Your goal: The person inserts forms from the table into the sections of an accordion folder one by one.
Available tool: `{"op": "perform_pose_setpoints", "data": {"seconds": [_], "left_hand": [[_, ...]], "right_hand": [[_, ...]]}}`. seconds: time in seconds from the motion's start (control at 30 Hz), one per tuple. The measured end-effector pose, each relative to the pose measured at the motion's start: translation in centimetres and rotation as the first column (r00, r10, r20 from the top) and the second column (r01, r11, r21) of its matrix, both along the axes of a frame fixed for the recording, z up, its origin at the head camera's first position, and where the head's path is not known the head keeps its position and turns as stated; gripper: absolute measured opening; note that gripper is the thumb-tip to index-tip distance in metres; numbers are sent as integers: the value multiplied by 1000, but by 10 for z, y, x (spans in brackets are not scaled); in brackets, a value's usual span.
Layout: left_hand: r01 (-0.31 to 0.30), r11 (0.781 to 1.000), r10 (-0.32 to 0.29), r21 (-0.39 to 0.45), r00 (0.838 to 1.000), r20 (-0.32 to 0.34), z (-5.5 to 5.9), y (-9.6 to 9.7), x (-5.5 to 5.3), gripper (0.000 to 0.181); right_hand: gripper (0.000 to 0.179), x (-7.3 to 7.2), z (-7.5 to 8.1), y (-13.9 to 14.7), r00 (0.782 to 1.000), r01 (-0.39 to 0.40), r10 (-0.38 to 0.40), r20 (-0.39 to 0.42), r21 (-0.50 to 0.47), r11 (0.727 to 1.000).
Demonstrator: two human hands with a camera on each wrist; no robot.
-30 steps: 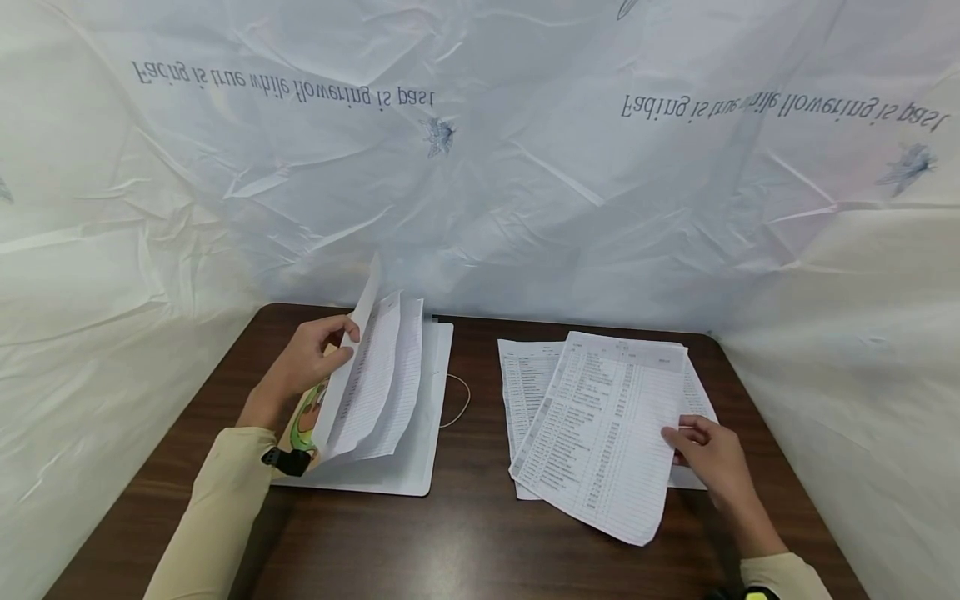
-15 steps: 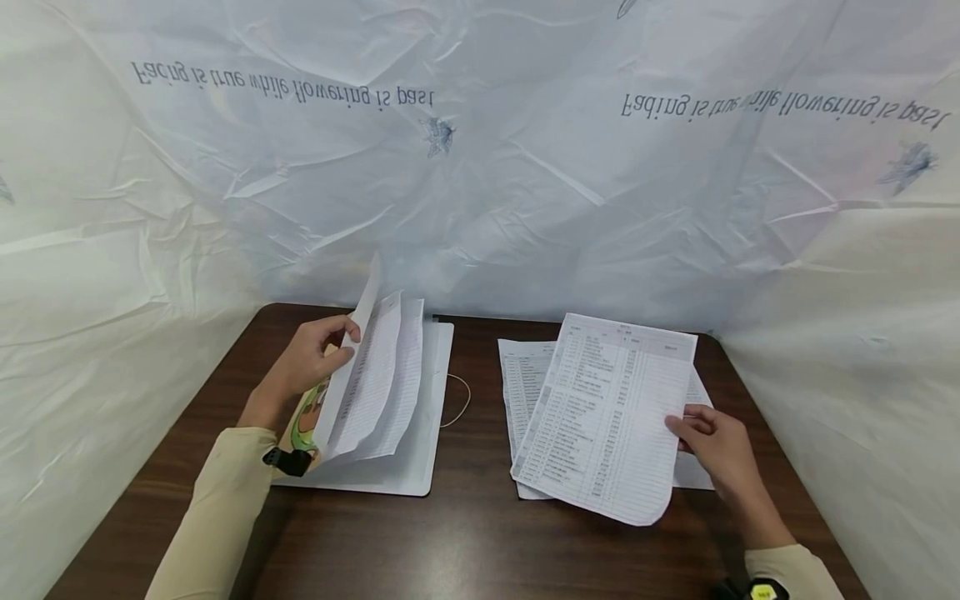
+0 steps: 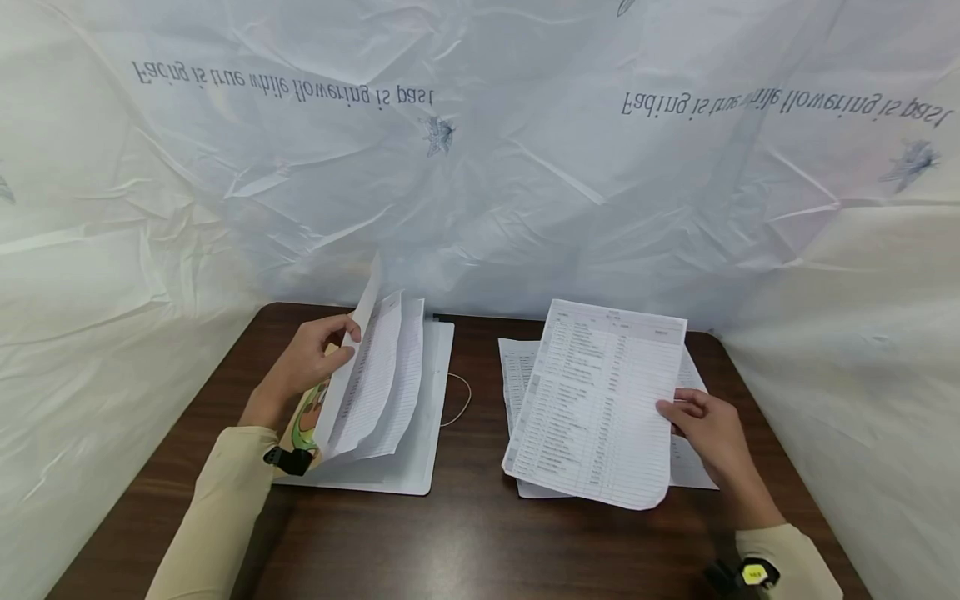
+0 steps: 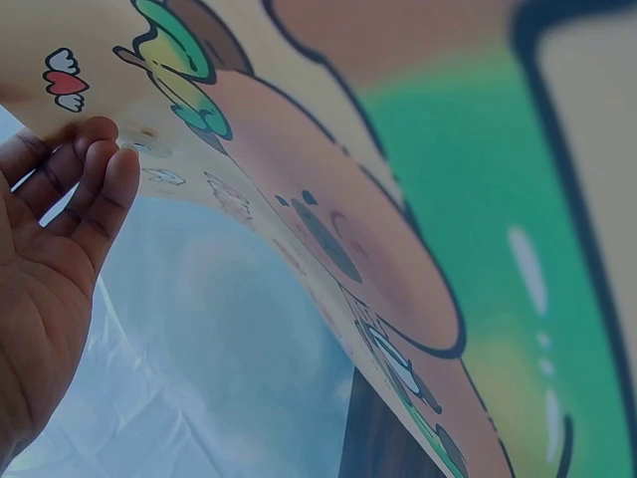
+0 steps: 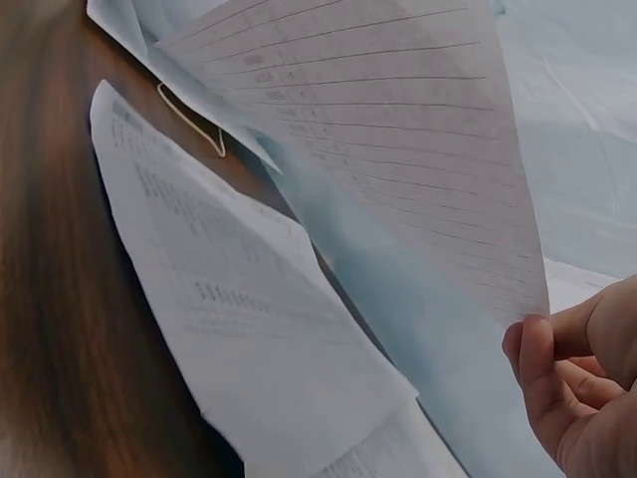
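At the left of the table lies a folder with a cartoon cover [image 4: 398, 239], its white back board [image 3: 422, 450] flat on the wood. My left hand [image 3: 311, 354] pinches the raised cover by its edge and holds it tilted up. Several printed sheets [image 3: 378, 367] stand curved inside the folder. On the right, my right hand [image 3: 708, 429] pinches a printed sheet of paper [image 3: 596, 408] at its right edge, between thumb and fingers. That sheet is raised over more printed papers [image 5: 229, 299] lying on the table, which it partly hides in the head view.
A thin elastic loop [image 3: 467, 400] sticks out from the folder's right side onto the dark wooden table [image 3: 465, 542]. White plastic sheeting [image 3: 480, 208] with printed words hangs behind and at both sides of the table.
My right hand has lifted the printed sheet, moving it away from me and then slightly left, uncovering more of the papers at right. My left hand and the folder stay as they were.
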State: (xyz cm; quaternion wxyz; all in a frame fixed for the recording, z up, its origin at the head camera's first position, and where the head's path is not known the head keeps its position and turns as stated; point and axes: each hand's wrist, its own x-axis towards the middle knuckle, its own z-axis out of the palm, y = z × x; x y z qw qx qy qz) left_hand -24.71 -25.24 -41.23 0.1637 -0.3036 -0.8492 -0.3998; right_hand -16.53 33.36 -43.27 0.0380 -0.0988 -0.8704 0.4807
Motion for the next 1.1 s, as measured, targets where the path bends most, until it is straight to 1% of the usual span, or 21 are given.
{"op": "perform_pose_setpoints", "data": {"seconds": [0.2,0.37,0.47,0.63,1.1], "left_hand": [[-4,1000,4,-3,1000,5,1,0,0,19],[-4,1000,4,0,1000,-5,-1,-1,0,20],[-1,1000,1,4,1000,-13,-1,-1,0,21],[3,1000,-3,7,1000,-11,-1,-1,0,21],[-1,1000,1,0,1000,-3,0,0,0,19]], "right_hand": [[51,-9,6,-12,999,-34,33,-16,-19,999],[48,-19,6,-26,999,-44,42,-30,-76,996],[46,-25,4,-36,999,-42,39,-34,-92,995],[42,-33,2,-51,998,-60,58,-36,-81,995],[36,-51,-6,-93,993,-116,111,-35,-180,977]]}}
